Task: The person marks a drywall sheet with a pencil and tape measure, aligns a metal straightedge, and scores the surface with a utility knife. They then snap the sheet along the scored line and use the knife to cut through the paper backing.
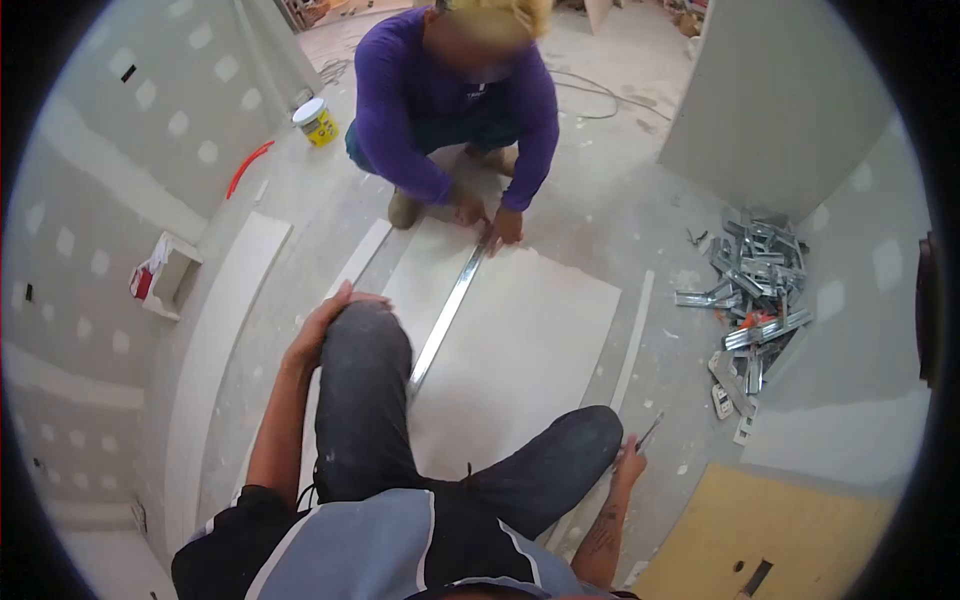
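My left hand [338,312] rests on my raised left knee, its fingers stretched out and holding nothing. Low beside my right knee, my right hand [628,464] is closed around a thin pointed tool [651,430]; its exact kind is too small to make out. Between my legs and a co-worker lies a large white board [540,340], flat on the floor. A long shiny metal strip [446,318] crosses it lengthwise, its near end by my left leg. The co-worker [455,110], in a purple top, crouches opposite with both hands at the strip's far end.
A pile of metal profile offcuts [755,290] lies by the right wall. Long white board strips [225,330] lie on the left. A yellow-and-white bucket [316,122], a red tube [247,170] and a white box [172,275] are farther left. A wooden panel [770,540] is lower right.
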`<state>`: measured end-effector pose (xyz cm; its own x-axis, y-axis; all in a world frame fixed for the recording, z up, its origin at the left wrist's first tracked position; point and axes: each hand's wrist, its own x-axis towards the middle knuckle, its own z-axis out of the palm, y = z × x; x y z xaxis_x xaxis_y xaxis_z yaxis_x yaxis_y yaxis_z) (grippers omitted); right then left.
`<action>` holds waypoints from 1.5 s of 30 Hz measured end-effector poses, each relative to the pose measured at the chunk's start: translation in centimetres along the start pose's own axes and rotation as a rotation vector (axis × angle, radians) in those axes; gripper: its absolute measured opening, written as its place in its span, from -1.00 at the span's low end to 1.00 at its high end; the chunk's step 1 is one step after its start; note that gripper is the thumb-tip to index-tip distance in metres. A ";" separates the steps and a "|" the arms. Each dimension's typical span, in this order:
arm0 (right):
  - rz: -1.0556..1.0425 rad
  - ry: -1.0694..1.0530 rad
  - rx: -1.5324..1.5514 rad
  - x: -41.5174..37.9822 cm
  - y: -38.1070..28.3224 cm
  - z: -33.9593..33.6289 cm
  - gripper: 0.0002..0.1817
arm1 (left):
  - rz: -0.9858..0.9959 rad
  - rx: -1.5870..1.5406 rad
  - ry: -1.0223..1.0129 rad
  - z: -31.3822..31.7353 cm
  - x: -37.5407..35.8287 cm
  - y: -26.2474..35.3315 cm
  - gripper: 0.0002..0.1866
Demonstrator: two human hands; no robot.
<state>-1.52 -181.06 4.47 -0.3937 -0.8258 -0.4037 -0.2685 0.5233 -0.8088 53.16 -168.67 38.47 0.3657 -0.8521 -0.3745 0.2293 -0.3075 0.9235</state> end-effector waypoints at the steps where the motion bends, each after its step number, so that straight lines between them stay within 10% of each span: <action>1: 0.116 -0.116 0.073 0.2 -3.0 -0.1 -0.51 | -0.011 -0.008 0.012 1.6 -0.9 1.0 -0.15; 6: -0.100 -0.197 0.020 3.1 -8.7 2.5 -0.44 | 0.232 0.403 -0.116 7.0 -1.1 2.1 -0.20; 8: -0.732 0.123 -0.815 2.9 -4.5 2.2 -0.37 | 0.264 0.534 -0.018 9.1 -0.9 -0.5 -0.21; 10: -0.285 -0.085 -0.910 -2.4 -10.3 -0.1 -0.38 | 0.463 0.911 0.075 12.6 -1.0 -2.2 0.04; 21: -0.370 0.143 -0.758 -14.0 -10.8 -7.7 -0.57 | 0.231 1.043 -0.281 17.9 4.5 2.3 -0.02; 23: -0.088 -0.150 -0.733 -14.3 -15.4 -7.1 -0.67 | 0.200 1.092 -0.355 18.1 4.6 3.8 -0.10; 24: 0.121 -0.269 -0.854 -14.3 -18.4 -6.3 -0.35 | 0.122 1.065 -0.359 18.3 4.8 5.0 -0.15; 26: -0.329 -0.137 -0.761 -14.3 -13.4 -5.9 -0.53 | 0.034 1.083 -0.347 18.1 4.7 5.8 -0.19; 28: -0.022 -0.429 -0.928 -13.9 -17.2 -4.5 -0.44 | -0.031 1.037 -0.313 18.0 4.8 6.3 -0.20; 31: -0.243 -0.485 -1.042 -14.4 -16.1 -3.4 -0.45 | -0.283 1.046 -0.272 17.3 4.1 7.1 -0.30; 39: -0.474 -0.996 -1.112 -14.8 -43.1 -6.4 -0.48 | -0.621 0.924 -0.084 19.0 -1.3 7.7 -0.35; 45: 0.053 -0.861 -1.314 -8.0 -60.7 -12.8 -0.78 | -0.673 0.782 -0.304 21.0 0.8 10.2 -0.48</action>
<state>6.67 -203.56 62.24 0.0491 -0.4286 -0.9022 -0.9988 -0.0145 -0.0475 36.82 -181.38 49.32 0.1152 -0.4435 -0.8888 -0.3801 -0.8464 0.3731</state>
